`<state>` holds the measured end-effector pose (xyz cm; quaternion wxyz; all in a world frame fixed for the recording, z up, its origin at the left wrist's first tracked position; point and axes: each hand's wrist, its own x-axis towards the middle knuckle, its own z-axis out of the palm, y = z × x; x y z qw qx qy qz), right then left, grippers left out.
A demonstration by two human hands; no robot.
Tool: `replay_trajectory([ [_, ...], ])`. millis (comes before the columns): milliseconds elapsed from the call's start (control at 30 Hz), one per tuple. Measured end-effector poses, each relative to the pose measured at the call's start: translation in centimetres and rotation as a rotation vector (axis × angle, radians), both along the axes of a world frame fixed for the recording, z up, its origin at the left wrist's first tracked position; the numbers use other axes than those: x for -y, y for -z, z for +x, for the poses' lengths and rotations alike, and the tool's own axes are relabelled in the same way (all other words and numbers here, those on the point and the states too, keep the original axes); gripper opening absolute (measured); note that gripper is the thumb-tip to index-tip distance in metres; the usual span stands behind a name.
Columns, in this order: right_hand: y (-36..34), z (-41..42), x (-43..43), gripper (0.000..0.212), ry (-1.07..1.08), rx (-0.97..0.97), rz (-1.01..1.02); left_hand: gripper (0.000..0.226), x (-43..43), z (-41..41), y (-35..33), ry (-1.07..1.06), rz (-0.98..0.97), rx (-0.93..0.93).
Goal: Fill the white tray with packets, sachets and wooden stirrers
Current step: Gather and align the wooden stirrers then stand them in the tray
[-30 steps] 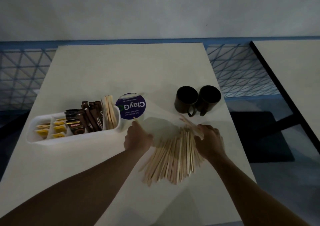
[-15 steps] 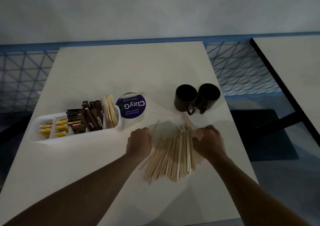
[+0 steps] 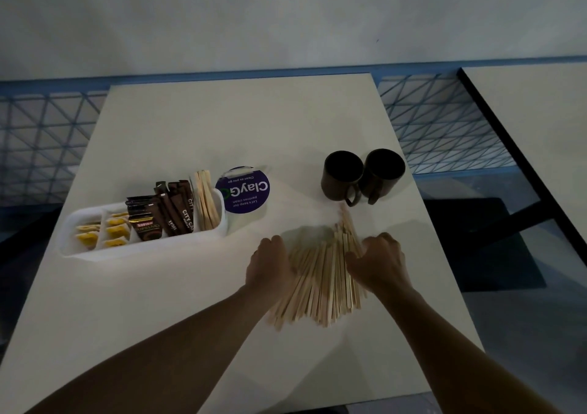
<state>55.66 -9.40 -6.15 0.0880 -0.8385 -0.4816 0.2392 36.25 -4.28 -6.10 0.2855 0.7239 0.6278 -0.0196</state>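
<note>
the left hand and right hand flank loose stirrers fanned on the table. the right's fingers curl onto them; the left's are hidden, grip unclear. the white tray, at left, holds sachets reading "kopiko", "sugar", "city ca". a purple disc reads "clayg". two dark mugs.

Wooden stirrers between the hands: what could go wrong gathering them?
The fan of pale wooden stirrers lies uneven between the left hand and right hand, so some may slip when lifted. Stray sticks near the two dark mugs might be missed. The white plastic tray already holds stirrers in its end compartment; the bundle may not fit.
</note>
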Motion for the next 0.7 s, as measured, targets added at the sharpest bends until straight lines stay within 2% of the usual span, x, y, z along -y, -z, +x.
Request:
replay_trajectory([
  [167,0.8,0.0,-1.0,0.025,0.013,-0.015,-0.003,0.026,0.2,0.4,-0.3,0.022,0.021,-0.037],
  [333,0.5,-0.4,-1.6,0.023,0.074,0.022,-0.051,0.025,0.0,0.7,-0.5,0.031,0.000,-0.076],
  [700,0.6,0.2,-2.5,0.014,0.053,-0.074,-0.130,0.023,-0.5,0.9,-0.3,0.039,-0.055,-0.063],
])
